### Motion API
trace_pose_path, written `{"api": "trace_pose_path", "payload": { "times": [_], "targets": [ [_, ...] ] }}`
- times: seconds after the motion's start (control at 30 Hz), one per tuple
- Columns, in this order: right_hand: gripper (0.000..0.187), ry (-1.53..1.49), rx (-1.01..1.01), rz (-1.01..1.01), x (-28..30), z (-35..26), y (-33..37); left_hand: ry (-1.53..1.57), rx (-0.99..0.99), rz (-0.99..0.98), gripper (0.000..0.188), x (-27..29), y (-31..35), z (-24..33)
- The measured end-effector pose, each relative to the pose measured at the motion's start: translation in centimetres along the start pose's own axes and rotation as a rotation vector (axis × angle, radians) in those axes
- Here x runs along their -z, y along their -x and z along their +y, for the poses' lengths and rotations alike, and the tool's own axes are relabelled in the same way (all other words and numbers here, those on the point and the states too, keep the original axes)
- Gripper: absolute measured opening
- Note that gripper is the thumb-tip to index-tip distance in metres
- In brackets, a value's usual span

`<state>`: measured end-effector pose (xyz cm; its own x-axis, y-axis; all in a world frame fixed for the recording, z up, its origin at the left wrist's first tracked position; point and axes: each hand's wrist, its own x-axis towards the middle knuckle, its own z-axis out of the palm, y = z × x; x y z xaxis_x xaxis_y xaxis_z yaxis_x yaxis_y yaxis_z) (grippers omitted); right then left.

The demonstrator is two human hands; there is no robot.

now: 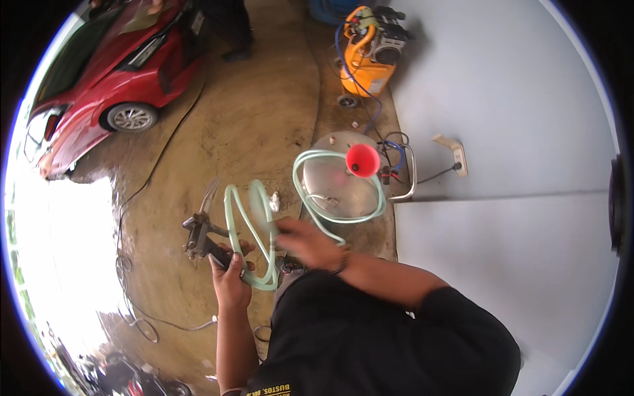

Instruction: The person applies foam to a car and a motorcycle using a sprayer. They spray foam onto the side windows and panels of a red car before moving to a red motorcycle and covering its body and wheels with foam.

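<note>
My left hand (231,280) is wrapped round the black handle of a spray gun (201,239), whose pale, thin nozzle points away from me. Loops of translucent green hose (232,210) hang beside the gun, just right of that hand. Smeared by motion, my right hand (309,245) is at the right side of these loops; whether its fingers grip the hose cannot be made out. Beyond it stands a round metal tank (330,181) with a red funnel (362,160) on top. More green hose (298,173) lies coiled over the tank and runs toward my right hand.
An orange air compressor (363,72) on wheels stands farther off, its blue hose (376,109) leading toward the tank. At right is a pale wall (502,132) with a plugged-in socket (457,158). A red car (125,79), a person's dark legs (228,26) and a floor cable (168,142) are left.
</note>
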<state>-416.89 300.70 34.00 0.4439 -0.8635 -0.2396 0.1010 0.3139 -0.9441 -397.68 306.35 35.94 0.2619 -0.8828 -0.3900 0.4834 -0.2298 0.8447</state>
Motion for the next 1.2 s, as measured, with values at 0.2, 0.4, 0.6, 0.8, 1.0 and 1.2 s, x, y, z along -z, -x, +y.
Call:
{"api": "trace_pose_path", "payload": {
  "times": [0.2,0.4,0.6,0.8,1.0,1.2],
  "targets": [
    [0.038,0.848,0.58,-0.016,-6.3,-4.1,-1.0,0.018,-0.011,0.113,0.02,0.7,0.0,2.3],
    [0.023,0.931,0.453,0.117,3.9,-1.5,-8.2,0.018,-0.301,0.271,0.031,7.1,3.2,10.7],
    [0.028,1.6,-0.454,0.02,18.3,7.5,-21.2,-0.094,-0.701,0.625,0.031,6.7,12.2,19.7],
    [0.041,1.676,-0.972,-0.191,21.6,14.3,-24.8,-0.143,-0.764,0.38,0.034,12.5,20.0,21.9],
    [0.053,1.651,-1.037,-0.192,28.4,21.1,-27.1,-0.111,-0.833,0.864,0.037,10.8,20.1,19.3],
    [0.028,1.459,-0.777,-0.513,31.2,13.6,-25.8,0.075,-0.625,0.799,0.04,9.3,18.1,16.6]
  ]
}}
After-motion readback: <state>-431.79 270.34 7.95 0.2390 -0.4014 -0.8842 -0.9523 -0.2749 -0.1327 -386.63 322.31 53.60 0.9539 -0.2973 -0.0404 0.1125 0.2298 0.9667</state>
